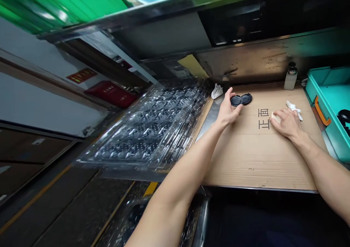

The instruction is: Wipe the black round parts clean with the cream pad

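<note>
My left hand [228, 110] is beside an open black round compact [241, 100] that lies on the cardboard sheet [240, 156]. Its thumb and fingers are apart, close to the compact's left half; whether they touch it is unclear. Further right, my right hand [287, 122] rests low over the cardboard with its fingers closed on a pale round pad [276, 117]. A crumpled white cloth [294, 109] lies just behind that hand. Black printed characters show between the two hands.
Stacked clear plastic trays [142, 126] stand left of the cardboard. White crumpled tissue [217, 91] lies at its back left corner. A bottle with a dark cap [290, 77] stands at the back. A teal bin [336, 130] with an orange handle is on the right. A shelf edge crosses above.
</note>
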`<state>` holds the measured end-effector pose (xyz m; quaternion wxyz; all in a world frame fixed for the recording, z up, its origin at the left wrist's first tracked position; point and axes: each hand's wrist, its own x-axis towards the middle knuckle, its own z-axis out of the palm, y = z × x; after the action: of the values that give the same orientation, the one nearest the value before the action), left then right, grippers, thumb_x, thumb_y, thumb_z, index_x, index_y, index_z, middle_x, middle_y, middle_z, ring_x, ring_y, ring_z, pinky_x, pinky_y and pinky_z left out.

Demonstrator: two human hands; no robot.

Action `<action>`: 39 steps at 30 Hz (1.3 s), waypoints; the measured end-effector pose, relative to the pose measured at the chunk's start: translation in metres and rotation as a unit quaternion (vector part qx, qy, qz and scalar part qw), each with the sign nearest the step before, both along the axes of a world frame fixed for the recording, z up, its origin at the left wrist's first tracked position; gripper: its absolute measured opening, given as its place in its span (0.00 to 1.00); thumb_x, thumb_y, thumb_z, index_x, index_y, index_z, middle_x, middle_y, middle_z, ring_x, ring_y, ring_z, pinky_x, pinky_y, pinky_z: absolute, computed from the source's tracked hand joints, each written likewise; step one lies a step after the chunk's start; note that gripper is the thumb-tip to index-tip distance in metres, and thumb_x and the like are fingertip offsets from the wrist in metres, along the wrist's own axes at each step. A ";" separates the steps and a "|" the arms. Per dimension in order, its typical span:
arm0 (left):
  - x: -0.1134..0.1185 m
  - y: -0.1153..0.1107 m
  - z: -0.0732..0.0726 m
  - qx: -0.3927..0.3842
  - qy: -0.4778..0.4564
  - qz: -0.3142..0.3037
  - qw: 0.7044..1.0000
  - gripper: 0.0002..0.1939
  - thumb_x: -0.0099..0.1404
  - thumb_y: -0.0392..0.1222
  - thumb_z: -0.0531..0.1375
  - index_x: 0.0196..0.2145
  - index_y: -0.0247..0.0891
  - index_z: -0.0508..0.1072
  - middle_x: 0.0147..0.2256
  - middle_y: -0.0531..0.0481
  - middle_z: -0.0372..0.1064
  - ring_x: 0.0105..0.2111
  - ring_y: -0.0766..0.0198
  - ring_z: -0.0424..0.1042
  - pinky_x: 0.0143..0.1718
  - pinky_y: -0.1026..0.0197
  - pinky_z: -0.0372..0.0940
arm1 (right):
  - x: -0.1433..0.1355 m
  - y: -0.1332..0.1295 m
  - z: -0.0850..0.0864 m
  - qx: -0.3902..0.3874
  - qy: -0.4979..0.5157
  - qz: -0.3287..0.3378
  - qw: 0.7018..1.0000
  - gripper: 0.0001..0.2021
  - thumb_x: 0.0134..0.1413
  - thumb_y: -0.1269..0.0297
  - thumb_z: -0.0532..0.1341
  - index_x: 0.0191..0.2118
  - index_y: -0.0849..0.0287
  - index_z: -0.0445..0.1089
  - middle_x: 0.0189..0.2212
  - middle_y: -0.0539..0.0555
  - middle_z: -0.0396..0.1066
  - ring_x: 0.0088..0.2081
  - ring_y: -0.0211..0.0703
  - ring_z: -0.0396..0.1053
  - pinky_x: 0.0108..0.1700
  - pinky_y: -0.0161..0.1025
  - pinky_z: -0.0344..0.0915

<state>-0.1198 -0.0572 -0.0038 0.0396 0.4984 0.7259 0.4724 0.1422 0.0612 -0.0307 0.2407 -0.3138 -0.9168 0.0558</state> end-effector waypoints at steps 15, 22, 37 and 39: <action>-0.011 0.088 0.017 -0.265 0.055 -0.045 0.962 0.42 0.53 0.43 0.70 0.64 0.33 0.66 0.60 0.33 0.66 0.63 0.39 0.61 0.65 0.42 0.54 | -0.002 -0.007 -0.001 -0.006 -0.021 -0.008 1.000 0.15 0.66 0.53 0.56 0.43 0.55 0.76 0.40 0.57 0.75 0.47 0.54 0.67 0.51 0.49 0.51; 0.052 0.014 0.042 -0.068 -0.419 -0.214 0.880 0.32 0.64 0.58 0.63 0.62 0.44 0.66 0.54 0.40 0.71 0.46 0.53 0.75 0.41 0.53 0.73 | -0.001 -0.006 0.001 -0.015 -0.027 -0.001 1.000 0.15 0.67 0.53 0.55 0.42 0.56 0.76 0.40 0.58 0.75 0.48 0.55 0.66 0.52 0.49 0.51; 0.131 -0.099 0.011 -0.043 -0.655 -0.262 0.707 0.34 0.64 0.63 0.61 0.61 0.44 0.65 0.55 0.36 0.70 0.44 0.52 0.76 0.35 0.58 0.70 | -0.001 0.002 -0.005 0.004 0.008 0.000 1.000 0.16 0.63 0.52 0.57 0.43 0.56 0.77 0.41 0.59 0.76 0.47 0.56 0.67 0.51 0.49 0.52; 0.128 -0.101 0.013 -0.064 -0.563 -0.266 0.780 0.34 0.65 0.65 0.59 0.62 0.44 0.65 0.55 0.36 0.70 0.46 0.50 0.75 0.40 0.53 0.72 | -0.001 0.002 -0.005 0.002 0.008 -0.001 1.000 0.16 0.63 0.51 0.56 0.42 0.56 0.77 0.41 0.59 0.76 0.47 0.56 0.67 0.51 0.49 0.52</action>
<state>0.0080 -0.1579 0.0089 0.5975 0.3134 0.4412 0.5917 0.1412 0.0634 -0.0355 0.2485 -0.3139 -0.9147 0.0556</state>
